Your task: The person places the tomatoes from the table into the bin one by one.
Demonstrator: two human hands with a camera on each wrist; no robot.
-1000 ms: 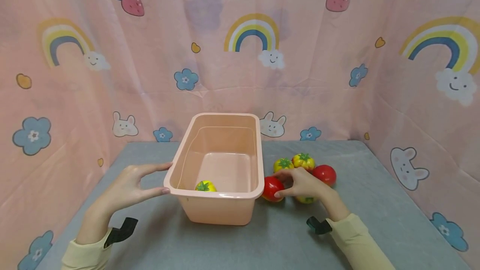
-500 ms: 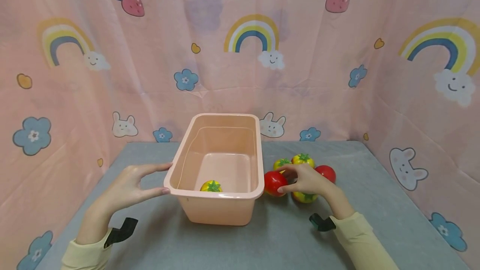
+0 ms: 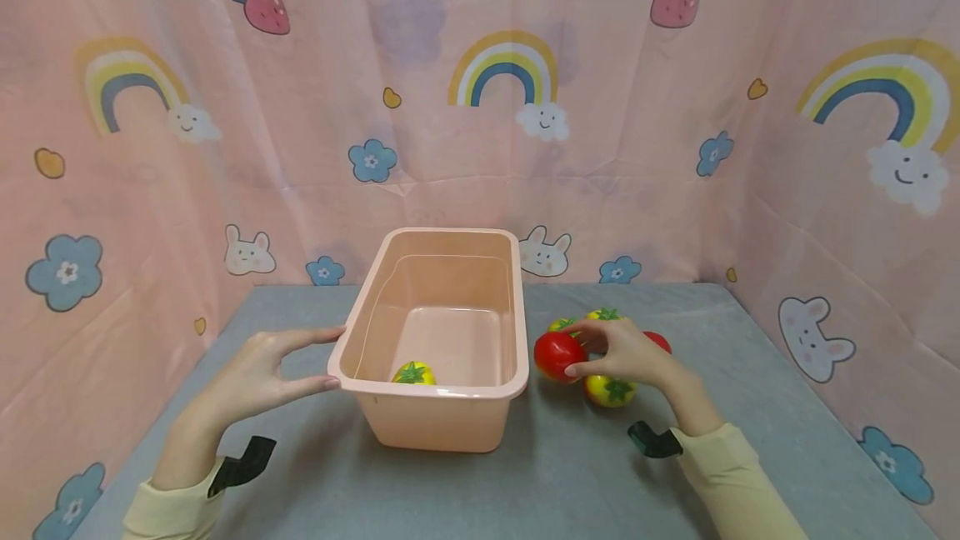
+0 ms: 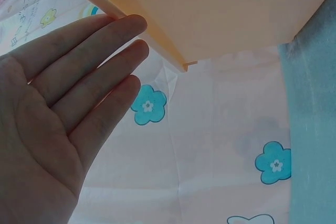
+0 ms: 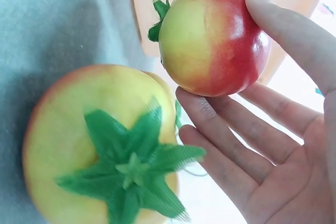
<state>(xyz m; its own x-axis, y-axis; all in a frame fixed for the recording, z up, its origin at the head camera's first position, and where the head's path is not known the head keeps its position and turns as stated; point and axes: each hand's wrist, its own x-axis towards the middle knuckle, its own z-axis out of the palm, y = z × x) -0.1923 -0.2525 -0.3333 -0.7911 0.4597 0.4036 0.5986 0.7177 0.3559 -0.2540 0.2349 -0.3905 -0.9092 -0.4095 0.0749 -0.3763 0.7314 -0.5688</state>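
Note:
My right hand (image 3: pixel 628 352) pinches a toy tomato (image 3: pixel 558 356) between thumb and fingertips, just right of the tub. In the right wrist view this tomato (image 5: pixel 215 38) is red on one side and yellow-green on the other, with green leaves. Below it sits a yellow tomato (image 5: pixel 105 145) with a large green leaf crown. At the tub's left rim, my left hand (image 3: pixel 258 373) rests its fingertips and thumb on the edge. The left wrist view shows that hand's fingers (image 4: pixel 100 51) straight against the pink tub (image 4: pixel 236 14). Inside the tub (image 3: pixel 431 419) lies one yellow tomato (image 3: pixel 414 373).
Behind and around my right hand are more tomatoes: a yellow one (image 3: pixel 610 391) in front, a partly covered red one (image 3: pixel 657 341) to the right, and yellow ones (image 3: pixel 603 314) behind. A grey cloth-covered table (image 3: pixel 570 473) lies beneath, with a patterned pink curtain (image 3: pixel 622 207) on several sides.
My right hand has moved slightly up and right with the red tomato, away from the tub's side. The tomato in the tub rolled right, then back left. My left hand has stayed put.

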